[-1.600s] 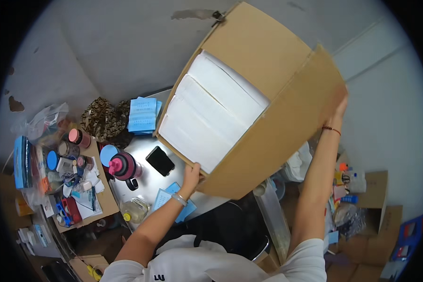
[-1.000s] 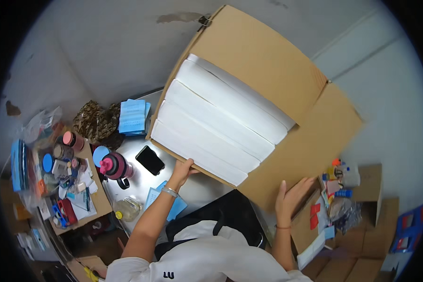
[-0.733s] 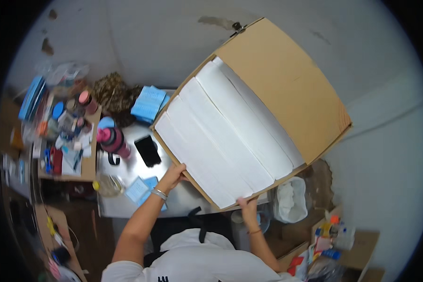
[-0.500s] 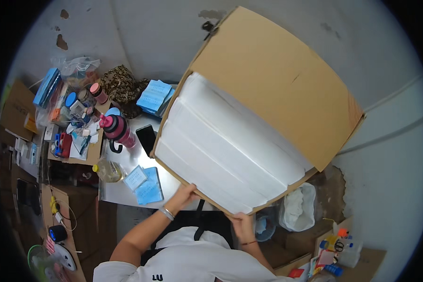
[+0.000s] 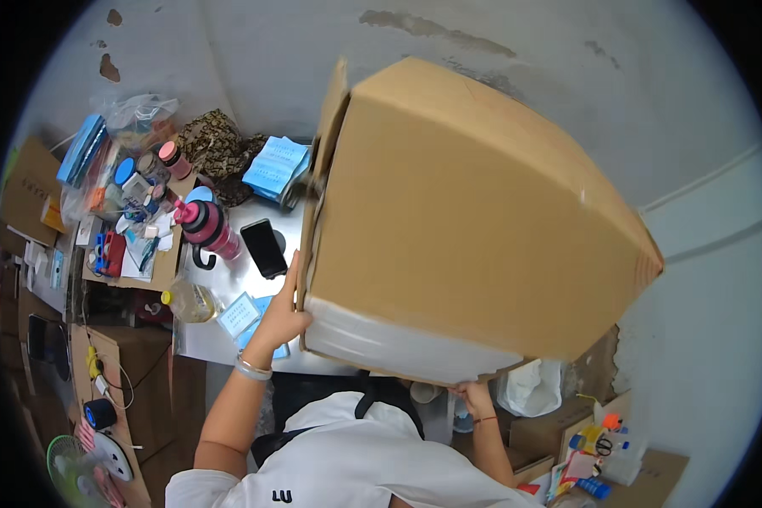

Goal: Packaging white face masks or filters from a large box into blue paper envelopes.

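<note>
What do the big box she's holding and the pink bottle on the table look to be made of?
The big box looks like matte brown corrugated cardboard, with folded flaps and creased edges. The pink bottle seems to be smooth glossy plastic, judging by its sheen, though coated metal is possible.

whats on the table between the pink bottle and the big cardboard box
A black phone lies flat on the table between the pink bottle and the cardboard box, seen in the head view.
</note>
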A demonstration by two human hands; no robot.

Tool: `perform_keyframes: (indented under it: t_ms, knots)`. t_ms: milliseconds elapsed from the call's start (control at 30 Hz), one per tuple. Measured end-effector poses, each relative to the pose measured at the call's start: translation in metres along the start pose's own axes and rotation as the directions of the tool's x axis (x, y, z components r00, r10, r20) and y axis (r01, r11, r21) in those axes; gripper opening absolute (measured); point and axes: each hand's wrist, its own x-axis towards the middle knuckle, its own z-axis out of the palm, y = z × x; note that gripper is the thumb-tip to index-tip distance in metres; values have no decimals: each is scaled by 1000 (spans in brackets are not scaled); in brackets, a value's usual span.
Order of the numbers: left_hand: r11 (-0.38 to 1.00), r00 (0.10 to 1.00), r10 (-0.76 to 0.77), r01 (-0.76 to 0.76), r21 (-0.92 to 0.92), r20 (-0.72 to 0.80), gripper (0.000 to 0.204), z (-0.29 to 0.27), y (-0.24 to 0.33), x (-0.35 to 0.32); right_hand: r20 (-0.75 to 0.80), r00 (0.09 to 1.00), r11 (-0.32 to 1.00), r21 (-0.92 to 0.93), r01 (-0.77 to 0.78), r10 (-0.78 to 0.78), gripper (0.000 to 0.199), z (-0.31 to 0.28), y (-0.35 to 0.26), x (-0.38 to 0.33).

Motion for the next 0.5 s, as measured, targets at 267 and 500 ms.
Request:
perform_keyframes:
  t_ms: [267,500]
  knots:
    - [953,959,283,-285,102,27,62,47,-97,36,-13,997,984,161,79,-78,43,-25,-20,78]
    - [696,888,457,-327,639,-44,51,86,-168,143,-8,999,999,34,41,-41,43,17,-67,232]
